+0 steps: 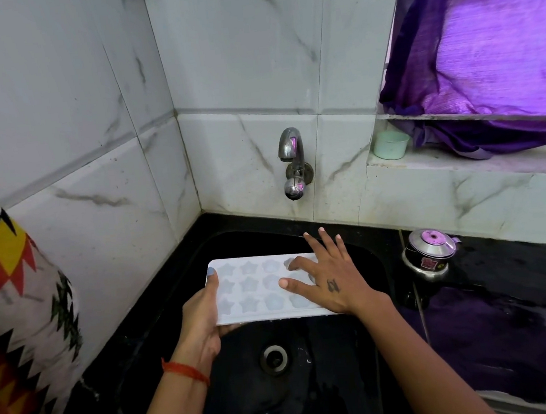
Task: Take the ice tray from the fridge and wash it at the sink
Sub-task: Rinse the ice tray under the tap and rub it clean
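No legible text, label or number anywhere.

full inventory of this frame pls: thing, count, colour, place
ice tray: 1, pale white-blue, star moulds, held over the sink
sink: 1, black, centre, drain in its floor
tap: 1, chrome, on the tiled wall above the sink, no water running
cup: 1, pale green, window ledge
small kettle-like pot: 1, steel with a dark band, counter right of the sink
curtain: 1, purple, window at upper right
patterned cloth: 1, white, yellow, red, black, left edge
left hand: grips the tray's left end
right hand: fingers spread, resting on the tray's right part
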`<state>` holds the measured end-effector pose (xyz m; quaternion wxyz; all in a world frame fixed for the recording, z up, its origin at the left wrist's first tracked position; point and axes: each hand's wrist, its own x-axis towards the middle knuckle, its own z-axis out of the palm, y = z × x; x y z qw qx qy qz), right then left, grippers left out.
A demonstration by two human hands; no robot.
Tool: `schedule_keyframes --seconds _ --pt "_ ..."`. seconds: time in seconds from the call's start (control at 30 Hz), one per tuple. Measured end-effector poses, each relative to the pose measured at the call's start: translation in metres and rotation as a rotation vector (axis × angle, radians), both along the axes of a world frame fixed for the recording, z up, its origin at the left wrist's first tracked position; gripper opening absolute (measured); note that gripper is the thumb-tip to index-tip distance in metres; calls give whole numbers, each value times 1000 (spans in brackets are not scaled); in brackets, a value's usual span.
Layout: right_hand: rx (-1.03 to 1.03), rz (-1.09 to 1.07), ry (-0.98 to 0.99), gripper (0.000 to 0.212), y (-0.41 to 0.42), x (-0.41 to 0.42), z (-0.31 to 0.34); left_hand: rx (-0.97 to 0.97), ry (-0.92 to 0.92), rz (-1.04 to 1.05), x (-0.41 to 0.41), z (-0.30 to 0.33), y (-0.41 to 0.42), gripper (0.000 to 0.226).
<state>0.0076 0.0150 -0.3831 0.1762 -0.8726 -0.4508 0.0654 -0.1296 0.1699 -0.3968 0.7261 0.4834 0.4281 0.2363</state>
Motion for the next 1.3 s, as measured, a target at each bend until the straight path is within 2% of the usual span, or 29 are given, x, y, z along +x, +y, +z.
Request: schedule_keyframes --seconds 0.27,0.67,0.83,1.0,1.13,1.3 --pt "-27 -11 -18 77 -3 -1 1 1 6 11 0 0 0 39" --pt "-9 -9 24 81 -2 0 -3 -4 -3 6 -1 3 -4 37" --pt "82 -14 38 74 -5 0 -6 -4 -11 3 -2 3 -5 36" --pt "154 -10 36 78 -2 -1 1 -6 -16 -3 -3 3 -6 35" --pt "163 26 79 61 5 -7 6 -7 -23 -11 -2 5 -9 34" --pt "125 71 95 48 11 -11 3 -7 -36 -13 -3 9 -12 33"
